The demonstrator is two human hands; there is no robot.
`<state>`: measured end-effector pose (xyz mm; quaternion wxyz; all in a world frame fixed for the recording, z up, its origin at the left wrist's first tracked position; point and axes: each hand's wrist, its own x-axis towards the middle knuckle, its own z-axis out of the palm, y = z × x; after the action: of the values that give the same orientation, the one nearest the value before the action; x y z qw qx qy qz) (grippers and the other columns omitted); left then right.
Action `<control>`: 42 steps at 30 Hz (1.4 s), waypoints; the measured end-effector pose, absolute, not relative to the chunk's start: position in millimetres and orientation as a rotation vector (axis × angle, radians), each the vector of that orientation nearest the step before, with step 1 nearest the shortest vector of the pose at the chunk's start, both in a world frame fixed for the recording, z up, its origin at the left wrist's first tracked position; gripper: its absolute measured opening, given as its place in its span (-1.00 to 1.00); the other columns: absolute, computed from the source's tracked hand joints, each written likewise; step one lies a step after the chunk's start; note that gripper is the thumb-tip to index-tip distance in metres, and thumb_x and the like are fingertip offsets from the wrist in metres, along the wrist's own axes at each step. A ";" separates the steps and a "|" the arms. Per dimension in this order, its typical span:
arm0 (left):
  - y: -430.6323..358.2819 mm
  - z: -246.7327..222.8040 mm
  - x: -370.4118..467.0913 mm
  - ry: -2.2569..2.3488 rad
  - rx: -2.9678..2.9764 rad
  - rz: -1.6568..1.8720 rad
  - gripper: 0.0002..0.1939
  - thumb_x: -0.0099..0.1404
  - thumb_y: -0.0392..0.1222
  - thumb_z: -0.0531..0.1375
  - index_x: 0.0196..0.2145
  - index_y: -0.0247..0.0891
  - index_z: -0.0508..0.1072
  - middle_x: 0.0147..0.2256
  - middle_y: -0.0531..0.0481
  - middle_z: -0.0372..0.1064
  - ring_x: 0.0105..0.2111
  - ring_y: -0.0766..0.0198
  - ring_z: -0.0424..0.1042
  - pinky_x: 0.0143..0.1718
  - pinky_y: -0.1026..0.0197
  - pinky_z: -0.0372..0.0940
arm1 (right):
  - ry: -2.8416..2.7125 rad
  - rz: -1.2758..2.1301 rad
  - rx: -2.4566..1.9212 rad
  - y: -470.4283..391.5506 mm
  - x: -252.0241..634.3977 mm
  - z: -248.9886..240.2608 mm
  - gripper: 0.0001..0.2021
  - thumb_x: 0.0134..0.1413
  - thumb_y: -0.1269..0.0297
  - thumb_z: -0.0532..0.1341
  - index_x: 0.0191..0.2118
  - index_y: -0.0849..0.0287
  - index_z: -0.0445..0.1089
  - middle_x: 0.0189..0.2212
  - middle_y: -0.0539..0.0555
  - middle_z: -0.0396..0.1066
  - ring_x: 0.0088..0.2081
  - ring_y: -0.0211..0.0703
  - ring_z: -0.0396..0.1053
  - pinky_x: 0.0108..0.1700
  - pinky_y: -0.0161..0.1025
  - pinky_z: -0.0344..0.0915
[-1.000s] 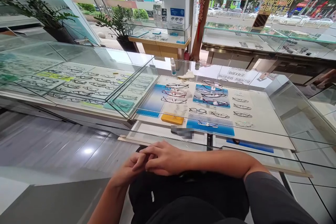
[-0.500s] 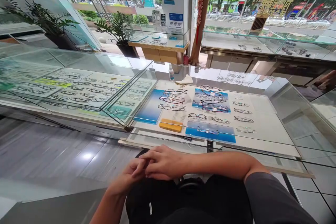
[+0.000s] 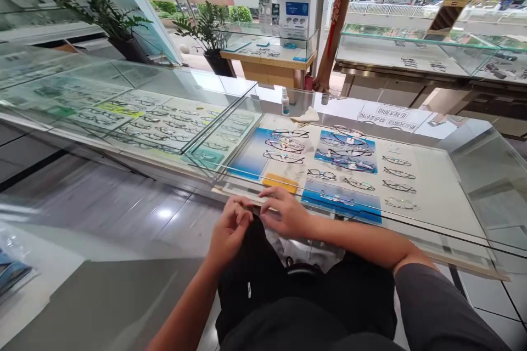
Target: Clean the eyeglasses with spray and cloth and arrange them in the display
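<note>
My left hand (image 3: 231,228) is above my left knee, at the front edge of the glass display counter. Its fingers are curled in, and I see nothing in them. Just to its right is my right hand (image 3: 286,215), fingers bent and apart, holding nothing. A small gap separates the two hands. Beyond the right hand, an orange-yellow glasses case (image 3: 280,182) lies near the counter's front edge. Rows of eyeglasses (image 3: 284,146) are laid out farther back, some on blue sheets (image 3: 247,156). Another pair of eyeglasses (image 3: 336,197) rests on the front blue sheet.
A white spray bottle (image 3: 285,103) and a pale cloth (image 3: 307,115) sit at the counter's back. Another glass case (image 3: 156,79) with many frames extends left. Potted plants (image 3: 208,33), a post (image 3: 337,22) and more display cases (image 3: 405,46) stand toward the windows.
My hands were clasped together over my lap; they have come apart and moved forward toward the counter edge. The camera view has tilted down and swung left.
</note>
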<state>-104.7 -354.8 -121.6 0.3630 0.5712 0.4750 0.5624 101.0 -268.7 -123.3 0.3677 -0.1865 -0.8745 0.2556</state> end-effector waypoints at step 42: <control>-398.0 -76.4 -29.2 0.853 2.656 0.988 -0.70 0.44 -0.59 0.04 -0.11 -0.17 0.24 -0.05 -0.05 0.15 -0.17 0.27 0.30 -0.10 0.23 0.40 | -2.353 0.567 -1.099 -365.6 164.1 -92.1 -0.78 0.43 0.15 0.32 -0.20 0.15 0.36 -0.25 0.11 0.47 -0.25 -0.05 0.37 -0.22 -0.18 0.21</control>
<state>-29.2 -398.0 -76.4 0.0909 0.8939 0.2869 0.3323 164.1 -365.6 -92.1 0.2392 -0.4015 -0.8595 0.2071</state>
